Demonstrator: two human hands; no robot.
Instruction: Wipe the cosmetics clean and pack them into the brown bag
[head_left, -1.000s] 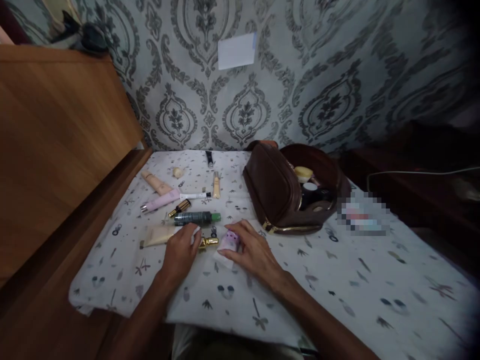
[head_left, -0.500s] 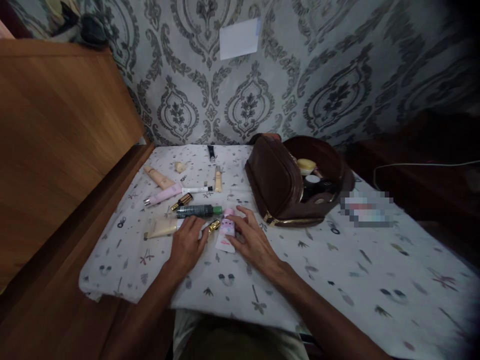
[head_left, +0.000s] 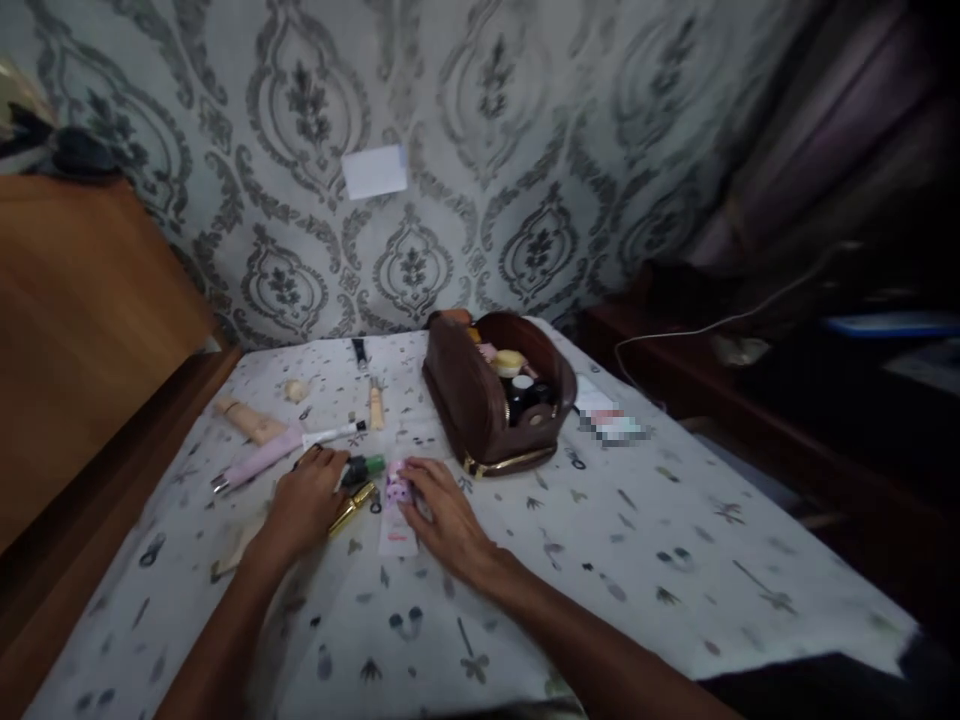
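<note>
My left hand (head_left: 304,505) reaches over a dark bottle with a green cap (head_left: 373,464), its thumb apart from the fingers and covering most of the bottle. Close to that thumb lies a gold cosmetic tube (head_left: 351,509). A cream-coloured tube (head_left: 238,545) is partly hidden beneath my left forearm. My right hand (head_left: 446,515) is open, with fingertips and thumb touching the right edge of a flat pink and white squeeze tube (head_left: 399,515). This tube lies on the cloth with its cap end away from me.
A brown zip bag (head_left: 469,400) stands open with cosmetics inside. Farther back lie a lilac tube (head_left: 259,460), a beige tube (head_left: 251,420), a slim white tube (head_left: 330,434), a small yellowish tube (head_left: 376,405) and a black tube (head_left: 360,352). A phone-like item (head_left: 596,395) lies right of the bag.
The view has swung right and tilted up, shifting everything leftward and down. My left hand has moved farther over the dark bottle, exposing more of the gold tube. My right hand stays at the pink tube.
</note>
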